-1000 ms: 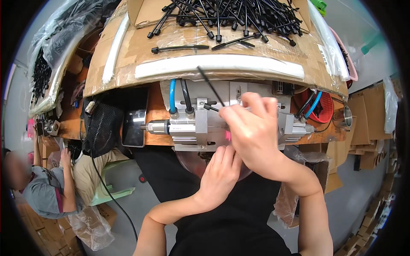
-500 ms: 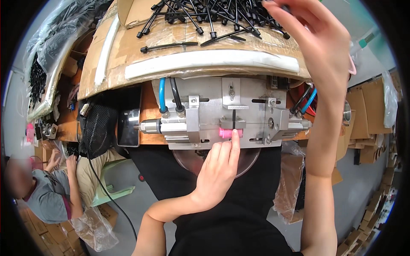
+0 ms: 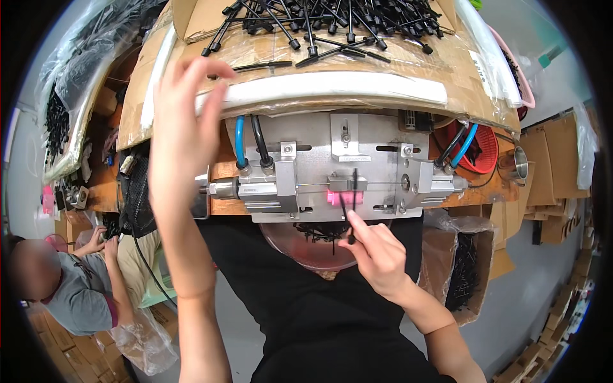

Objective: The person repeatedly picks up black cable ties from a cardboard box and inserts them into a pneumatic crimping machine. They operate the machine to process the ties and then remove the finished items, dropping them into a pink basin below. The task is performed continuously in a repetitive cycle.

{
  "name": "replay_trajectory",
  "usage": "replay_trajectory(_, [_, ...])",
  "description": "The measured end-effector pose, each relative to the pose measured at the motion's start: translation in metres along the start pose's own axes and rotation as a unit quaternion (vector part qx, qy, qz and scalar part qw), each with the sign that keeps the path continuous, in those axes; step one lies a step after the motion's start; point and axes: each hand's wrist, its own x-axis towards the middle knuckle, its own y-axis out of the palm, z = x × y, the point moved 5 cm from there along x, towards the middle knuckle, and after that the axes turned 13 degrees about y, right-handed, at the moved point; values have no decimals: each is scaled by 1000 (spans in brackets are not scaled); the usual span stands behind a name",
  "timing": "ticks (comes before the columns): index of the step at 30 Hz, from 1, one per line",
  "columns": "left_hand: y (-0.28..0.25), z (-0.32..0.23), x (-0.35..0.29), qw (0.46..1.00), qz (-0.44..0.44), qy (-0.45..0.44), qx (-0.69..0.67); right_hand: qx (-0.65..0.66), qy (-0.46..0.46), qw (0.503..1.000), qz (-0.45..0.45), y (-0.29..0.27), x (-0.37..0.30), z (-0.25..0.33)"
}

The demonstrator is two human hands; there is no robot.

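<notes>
Between finger and thumb, my right hand (image 3: 380, 255) pinches a thin black plastic rod with a capped end (image 3: 350, 237), in front of the metal fixture (image 3: 319, 137). The held rod's far end reaches the pink block (image 3: 335, 196) on the fixture. Another thin black rod (image 3: 355, 180) lies across the small grey metal block (image 3: 341, 184) there. My left hand (image 3: 191, 96) is raised over the left front of the cardboard tray (image 3: 268, 48), thumb and fingers apart with nothing seen between them. Just beside its fingertips lies a single capped rod (image 3: 271, 65).
Many capped black rods (image 3: 345, 22) are heaped on the tray. Below the fixture sits a clear bowl (image 3: 281, 246) with black rods. Cylinders with blue and black hoses (image 3: 241, 137) flank the fixture. A red basket (image 3: 488, 150) is at right; a co-worker (image 3: 83, 287) sits at left.
My left hand has left the pink block and moved up and left to the tray. My right hand has come down from the heap to the fixture's front, with a rod in it.
</notes>
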Motion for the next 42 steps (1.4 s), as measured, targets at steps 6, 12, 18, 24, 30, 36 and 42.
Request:
replay_trajectory(6, [-2,50,9,966,161,-13,-200,-4,1,1000,28,10,10,-10])
replay_trajectory(12, [-12,14,-11,992,72,6,-100,-7,10,999,51,-6,19,-1])
replay_trajectory(18, [35,-129,-95,993,73,41,-77,-16,54,998,1,-45,24,1])
replay_trajectory(24, [92,-163,-115,986,158,-4,-56,-21,80,997,-4,-56,21,-2])
replay_trajectory(30, [94,-159,-104,982,184,15,-35,-7,101,995,-13,-61,23,-3])
replay_trajectory(36, [88,-157,-101,979,191,-5,-74,-6,72,997,-18,-64,34,1])
replay_trajectory(42, [38,-65,6,999,-24,35,-10,-70,-82,989,-98,-67,131,32])
